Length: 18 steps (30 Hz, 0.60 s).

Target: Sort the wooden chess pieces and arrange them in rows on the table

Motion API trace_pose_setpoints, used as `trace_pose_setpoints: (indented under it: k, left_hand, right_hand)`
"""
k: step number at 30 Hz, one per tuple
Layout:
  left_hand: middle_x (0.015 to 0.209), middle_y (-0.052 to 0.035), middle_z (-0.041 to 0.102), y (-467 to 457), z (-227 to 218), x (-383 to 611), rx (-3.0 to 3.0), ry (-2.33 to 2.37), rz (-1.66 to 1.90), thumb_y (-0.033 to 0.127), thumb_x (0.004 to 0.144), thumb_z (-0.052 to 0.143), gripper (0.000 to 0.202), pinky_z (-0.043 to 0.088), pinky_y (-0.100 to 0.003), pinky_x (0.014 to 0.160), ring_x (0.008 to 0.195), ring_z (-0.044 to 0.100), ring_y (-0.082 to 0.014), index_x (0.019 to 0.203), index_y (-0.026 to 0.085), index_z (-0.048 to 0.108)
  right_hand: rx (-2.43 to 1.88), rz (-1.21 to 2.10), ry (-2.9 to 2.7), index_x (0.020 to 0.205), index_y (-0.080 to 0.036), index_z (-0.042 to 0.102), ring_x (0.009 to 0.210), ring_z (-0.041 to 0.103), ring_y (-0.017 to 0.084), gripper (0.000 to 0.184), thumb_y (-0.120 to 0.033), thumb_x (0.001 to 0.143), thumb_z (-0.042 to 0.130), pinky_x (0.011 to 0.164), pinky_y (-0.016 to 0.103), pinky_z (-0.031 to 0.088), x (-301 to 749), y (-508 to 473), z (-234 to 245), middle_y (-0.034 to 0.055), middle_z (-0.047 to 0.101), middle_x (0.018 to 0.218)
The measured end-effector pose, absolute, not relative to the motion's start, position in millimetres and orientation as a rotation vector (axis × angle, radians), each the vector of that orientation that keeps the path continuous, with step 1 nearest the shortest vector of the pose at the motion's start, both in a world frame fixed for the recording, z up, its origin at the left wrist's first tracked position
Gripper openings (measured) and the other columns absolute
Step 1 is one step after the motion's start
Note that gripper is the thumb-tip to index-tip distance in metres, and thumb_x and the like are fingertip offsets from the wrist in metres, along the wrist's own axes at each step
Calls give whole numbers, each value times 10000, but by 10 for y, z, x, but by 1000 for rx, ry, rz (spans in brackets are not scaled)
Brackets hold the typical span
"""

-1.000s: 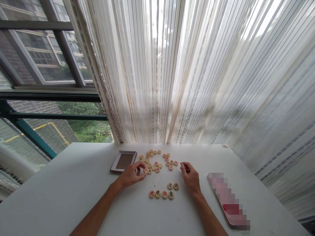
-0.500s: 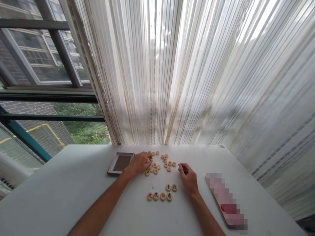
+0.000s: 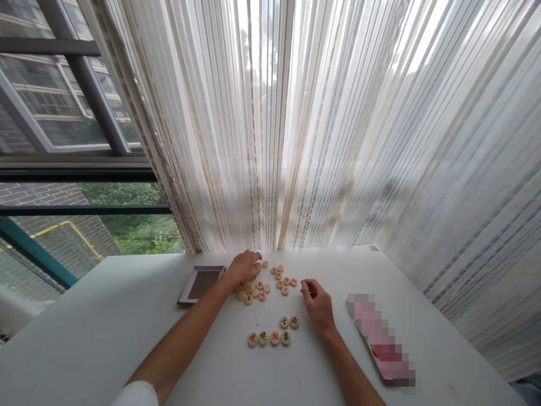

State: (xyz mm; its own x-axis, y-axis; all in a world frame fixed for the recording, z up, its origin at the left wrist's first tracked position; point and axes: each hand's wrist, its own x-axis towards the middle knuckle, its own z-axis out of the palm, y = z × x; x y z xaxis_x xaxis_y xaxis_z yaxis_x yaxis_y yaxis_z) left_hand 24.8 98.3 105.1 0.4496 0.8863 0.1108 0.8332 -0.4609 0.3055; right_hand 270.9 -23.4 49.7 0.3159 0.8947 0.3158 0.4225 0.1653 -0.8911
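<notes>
A white worktop point(image 3: 114, 332) fills the lower view, its far edge running along a striped, see-through curtain point(image 3: 338, 124). Over on the left there's a dark-framed window point(image 3: 67, 51), with brick wall point(image 3: 38, 194) and greenery point(image 3: 135, 231) outside, and daylight coming through.

Here are the round wooden pieces point(image 3: 262, 295), bunched near the middle of the far half, some marked red, one near the front marked black, others plain side up. The left hand point(image 3: 245, 267) is in over the far left of that bunch, back upward, covering part of it; its grip is hidden, so whether it holds a piece I can't tell. Just right, a red-marked group point(image 3: 286, 281) lies beside the right hand point(image 3: 316, 304), which is narrow, fingers curled; can't tell if anything sits inside.

Nearer the body, a row of four pieces point(image 3: 274, 338), and just beyond its right end a pair marked in black point(image 3: 294, 322).

What's in the way? A shallow open box point(image 3: 205, 285) close beside the left forearm, and a long pink object point(image 3: 378, 338), partly pixelated, out right. White surface runs between that and the right forearm, and leftward from the box to the slanting side edge.
</notes>
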Motion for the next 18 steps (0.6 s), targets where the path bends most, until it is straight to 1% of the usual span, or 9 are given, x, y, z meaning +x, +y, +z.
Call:
trace_pose_setpoints:
  k: [2, 4, 8, 11, 12, 14, 18]
  left_hand:
    - [978, -120, 689, 1079, 1056, 275, 2437, 1471, 364, 297, 833, 599, 253, 456, -345, 838, 926, 639, -264, 1044, 183, 681]
    - [943, -106, 696, 1123, 1068, 276, 2373, 1421, 392, 308, 818, 622, 258, 460, -336, 823, 898, 640, -251, 1038, 186, 681]
    - [986, -81, 684, 1046, 1125, 219, 2184, 1234, 551, 367, 825, 632, 359, 486, -315, 802, 884, 639, -210, 1140, 193, 634]
    - [1075, -98, 660, 854, 1141, 148, 1985, 1044, 687, 423, 905, 534, 428, 515, -291, 757, 899, 658, -187, 1261, 187, 553]
    - [1105, -110, 648, 772, 1129, 121, 1914, 991, 728, 436, 931, 494, 438, 521, -290, 755, 918, 663, -186, 1284, 179, 532]
    - [1109, -133, 639, 596, 1080, 66, 1780, 909, 795, 455, 946, 468, 454, 528, -301, 788, 949, 669, -195, 1274, 146, 527]
    - [1063, -136, 653, 255, 940, -27, 1580, 822, 861, 488, 917, 523, 477, 539, -342, 849, 954, 686, -213, 1236, 134, 537]
  right_hand:
    - [-1444, 515, -1290, 886, -180, 710, 645, 654, 210, 426, -557, 872, 512, 625, 296, 510, 2711, -229, 494, 70, 736, 751]
    - [-1444, 509, -1292, 889, -180, 712, 641, 653, 207, 423, -551, 874, 509, 625, 294, 510, 2715, -225, 491, 68, 736, 750]
    - [-1448, 512, -1295, 882, -187, 707, 644, 656, 201, 403, -538, 880, 510, 631, 287, 508, 2721, -224, 484, 56, 738, 749]
    - [-1454, 513, -1293, 881, -186, 705, 652, 658, 202, 398, -531, 881, 507, 631, 287, 505, 2720, -225, 480, 59, 739, 757]
    - [-1457, 512, -1293, 882, -185, 706, 653, 658, 203, 399, -532, 879, 509, 631, 287, 504, 2720, -226, 480, 60, 739, 756]
    - [-1463, 512, -1295, 886, -185, 708, 662, 663, 205, 400, -534, 873, 513, 638, 289, 506, 2722, -227, 479, 61, 740, 759]
    - [-1475, 512, -1306, 901, -186, 707, 706, 675, 218, 406, -540, 870, 511, 673, 302, 511, 2737, -223, 472, 68, 744, 782]
